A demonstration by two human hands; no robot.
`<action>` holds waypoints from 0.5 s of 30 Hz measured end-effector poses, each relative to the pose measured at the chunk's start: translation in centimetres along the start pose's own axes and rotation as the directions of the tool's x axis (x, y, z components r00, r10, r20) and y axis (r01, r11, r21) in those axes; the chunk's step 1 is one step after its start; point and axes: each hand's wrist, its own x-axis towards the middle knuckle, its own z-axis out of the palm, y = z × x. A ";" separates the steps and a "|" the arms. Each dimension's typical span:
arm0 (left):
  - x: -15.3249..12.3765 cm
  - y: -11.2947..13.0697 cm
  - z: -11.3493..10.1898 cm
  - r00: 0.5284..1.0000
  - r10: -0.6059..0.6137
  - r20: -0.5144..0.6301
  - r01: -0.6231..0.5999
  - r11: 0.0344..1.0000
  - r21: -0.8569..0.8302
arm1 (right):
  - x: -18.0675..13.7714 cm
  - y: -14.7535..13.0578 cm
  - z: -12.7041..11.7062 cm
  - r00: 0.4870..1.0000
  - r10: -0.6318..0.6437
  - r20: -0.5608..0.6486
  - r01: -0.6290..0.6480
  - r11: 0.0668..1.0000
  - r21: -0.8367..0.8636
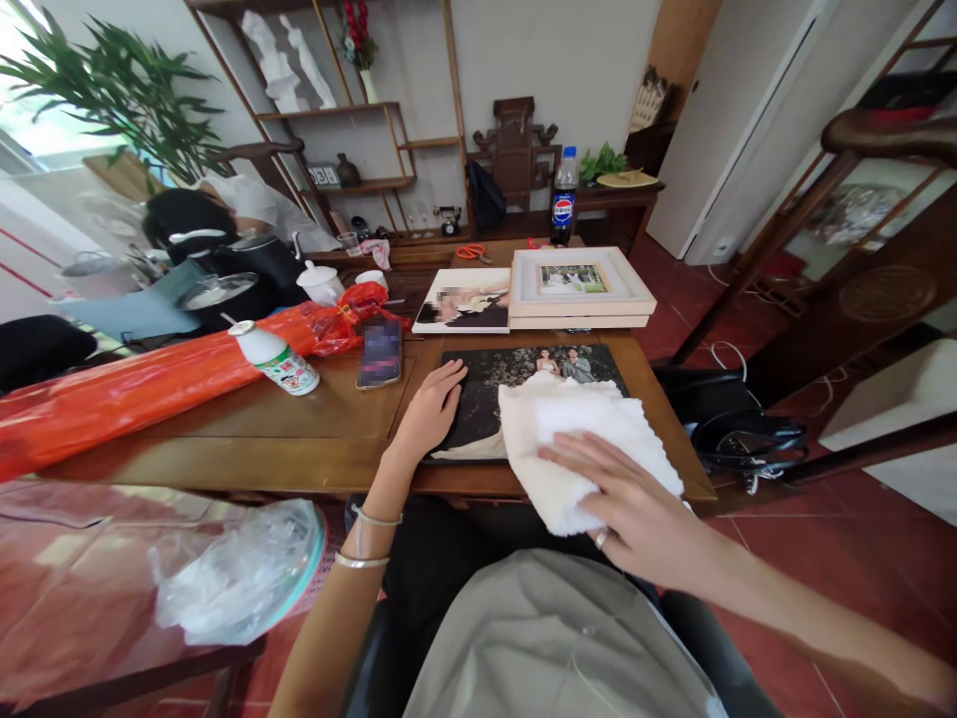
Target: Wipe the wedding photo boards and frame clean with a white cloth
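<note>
A dark photo panel [489, 384], printed with a couple in wedding clothes, lies flat on the wooden table [351, 439] in front of me. On its left edge rests my left hand [430, 411], fingers stretched out and holding nothing. My right hand [628, 504] grips a fluffy white cloth [587, 414] that lies over the panel's right part and hides much of it. Just behind the panel are a white-edged photo print [468, 302] and a pale wooden picture frame [579, 317] with a small photo inside.
To the left lie a phone [380, 352], a tilted white bottle [275, 357] and a long red plastic-wrapped bundle [164, 384]. Orange-handled scissors [473, 252] and a cola bottle [563, 199] are at the back. A bag-lined bin [246, 568] stands below left.
</note>
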 end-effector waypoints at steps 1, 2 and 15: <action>0.0 0.0 0.0 1.000 0.004 -0.001 -0.004 1.000 -0.001 | 0.4 0.9 -0.2 1.000 -0.005 0.002 0.005 1.000 -0.007; 0.0 0.0 0.0 1.000 0.009 -0.004 -0.009 1.000 -0.003 | 1.0 2.3 -0.5 1.000 -0.001 -0.003 0.001 1.000 -0.024; 0.1 0.2 -0.1 1.000 0.010 0.002 -0.010 1.000 0.009 | 3.4 8.5 -1.2 0.998 0.052 -0.045 -0.060 0.980 -0.189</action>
